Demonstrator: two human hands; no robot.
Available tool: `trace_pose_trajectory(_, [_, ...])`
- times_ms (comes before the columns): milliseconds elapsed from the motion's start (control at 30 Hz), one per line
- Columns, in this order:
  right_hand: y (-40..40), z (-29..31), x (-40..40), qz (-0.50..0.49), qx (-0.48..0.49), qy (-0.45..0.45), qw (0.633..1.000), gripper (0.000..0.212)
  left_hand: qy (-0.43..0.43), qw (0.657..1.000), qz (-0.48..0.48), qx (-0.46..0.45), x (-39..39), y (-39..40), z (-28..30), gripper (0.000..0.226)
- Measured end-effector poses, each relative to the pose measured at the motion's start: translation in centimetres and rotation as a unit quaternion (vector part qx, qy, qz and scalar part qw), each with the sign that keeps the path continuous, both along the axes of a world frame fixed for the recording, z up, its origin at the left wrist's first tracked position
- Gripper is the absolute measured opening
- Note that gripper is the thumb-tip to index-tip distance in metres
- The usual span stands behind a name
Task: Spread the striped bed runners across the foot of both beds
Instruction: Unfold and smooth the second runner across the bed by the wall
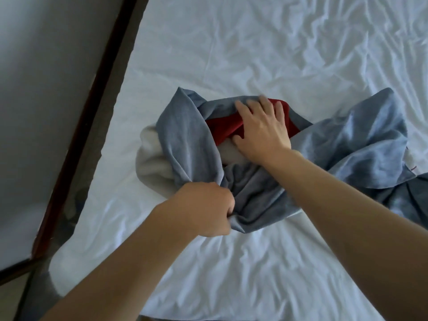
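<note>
A bed runner (185,140) lies bunched in a heap on the bed (266,54), near the bed's left edge and toward the middle of the view. Most of what shows is blue-grey cloth, with a red band (222,129) and a pale grey band (150,163) exposed in the folds. The pale part bulges out on the left side of the heap, and the red part sits near the top centre. More blue-grey cloth spreads off to the right, crumpled, reaching the right border of the view.

The left hand (206,209) is closed in a fist around a gathered fold of the blue-grey cloth at the near side of the heap, with the cloth drawn up tight into the grip. The right hand (261,128) is laid on top of the heap with its fingers spread and slightly curled, pressing on the red band and the pale cloth just below it; its thumb tucks against the pale cloth. Whether it pinches any cloth I cannot tell. Both forearms are bare and reach in from the bottom of the view.

The white sheet on the bed is wrinkled all over. To the left of the bed a dark wooden strip (92,107) runs along a pale wall (46,66).
</note>
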State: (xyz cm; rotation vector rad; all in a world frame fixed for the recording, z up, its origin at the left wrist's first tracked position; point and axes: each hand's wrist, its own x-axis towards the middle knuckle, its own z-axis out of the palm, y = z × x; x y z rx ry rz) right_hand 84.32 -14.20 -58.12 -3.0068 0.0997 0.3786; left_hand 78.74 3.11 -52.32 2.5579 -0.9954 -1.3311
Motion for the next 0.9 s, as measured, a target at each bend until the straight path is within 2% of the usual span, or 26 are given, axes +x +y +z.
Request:
trace_pose_trajectory(67, [-0.4, -0.3, 0.0, 0.011, -0.007, 0.024, 1.000, 0.037, -0.036, 0.997, 0.050, -0.043, 1.1, -0.4, 1.3, 0.023])
trace_pose_trajectory(133, [-0.7, -0.3, -0.6, 0.014, 0.000, -0.005, 1.000, 0.019, -0.136, 0.974, 0.127, -0.129, 3.4, -0.8, 2.3, 0.021])
trace_pose_trajectory(200, [-0.8, 0.1, -1.6, 0.030, 0.021, -0.050, 0.998, 0.012, -0.244, 0.930, 0.187, -0.204, 6.4, -0.9, 2.4, 0.019])
trace_pose_trajectory(233, [-0.7, 0.4, -2.1, 0.045, 0.037, -0.072, 0.996, 0.011, -0.287, 0.914, 0.197, -0.210, 8.1, -0.9, 1.9, 0.021])
trace_pose_trajectory(300, [-0.3, 0.9, -3.2, 0.081, 0.062, -0.089, 0.991, 0.016, -0.332, 0.909, 0.195, -0.156, 11.4, -0.7, 0.4, 0.036])
trace_pose_trajectory(400, [0.3, 1.3, -4.4, 0.125, 0.086, -0.096, 0.984, 0.009, -0.309, 0.938, 0.155, -0.015, 14.0, -0.3, -2.3, 0.053])
trace_pose_trajectory(433, [0.3, 1.4, -4.5, 0.123, 0.090, -0.104, 0.983, 0.007, -0.292, 0.945, 0.145, 0.024, 14.3, -0.1, -3.0, 0.048])
trace_pose_trajectory(500, [0.1, 1.7, -4.1, 0.088, 0.094, -0.107, 0.986, 0.017, -0.271, 0.950, 0.147, 0.059, 14.2, 0.5, -4.0, 0.024])
trace_pose_trajectory(567, [-0.2, 2.0, -3.1, 0.048, 0.091, -0.086, 0.991, 0.041, -0.273, 0.947, 0.166, 0.037, 13.7, 1.2, -4.4, 0.010])
trace_pose_trajectory(633, [0.1, 2.1, -1.9, 0.035, 0.097, -0.047, 0.994, 0.064, -0.285, 0.941, 0.177, -0.031, 13.0, 1.6, -4.6, 0.010])
trace_pose_trajectory(700, [0.9, 1.9, -0.8, 0.042, 0.142, -0.019, 0.989, 0.075, -0.290, 0.937, 0.174, -0.087, 12.4, 1.8, -4.4, 0.009])
trace_pose_trajectory(800, [3.0, 1.4, 0.9, 0.041, 0.226, 0.000, 0.973, 0.061, -0.301, 0.931, 0.160, -0.129, 11.8, 2.0, -3.8, 0.010])
trace_pose_trajectory(900, [3.8, 1.1, 2.0, 0.076, 0.182, -0.046, 0.979, 0.024, -0.334, 0.912, 0.189, -0.147, 11.2, 3.0, -3.4, 0.014])
